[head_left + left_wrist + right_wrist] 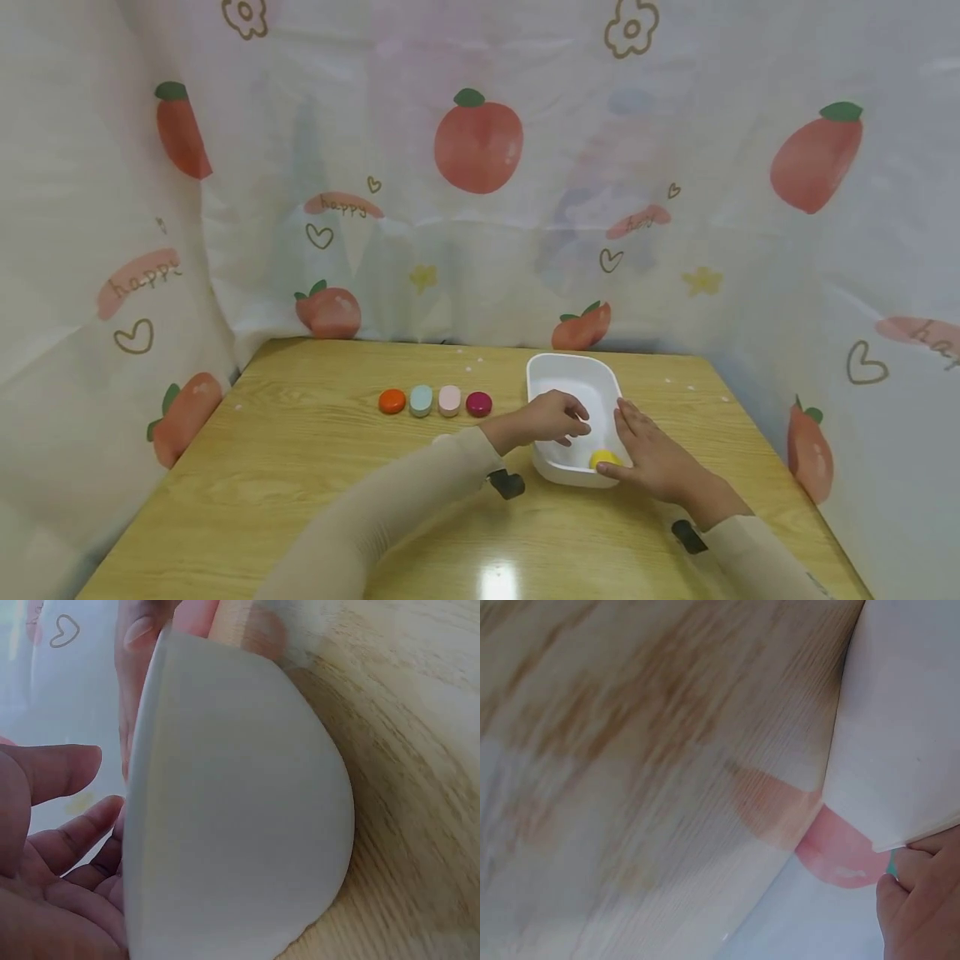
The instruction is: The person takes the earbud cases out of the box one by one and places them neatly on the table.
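A white plastic basin stands on the table with a round yellow piece in its near right corner, partly hidden by the right thumb. Over the inside of the basin hangs my left hand, fingers loosely bent with nothing between them. In the left wrist view that hand shows behind the basin's wall. My right hand rests along the basin's right rim, its fingers fairly straight and the thumb across the near corner. The right wrist view shows only part of it at the rim.
Left of the basin, a row holds an orange round piece, a pale blue oval one, a pink oval one and a dark magenta round one. Printed cloth surrounds the wooden table at the back and sides.
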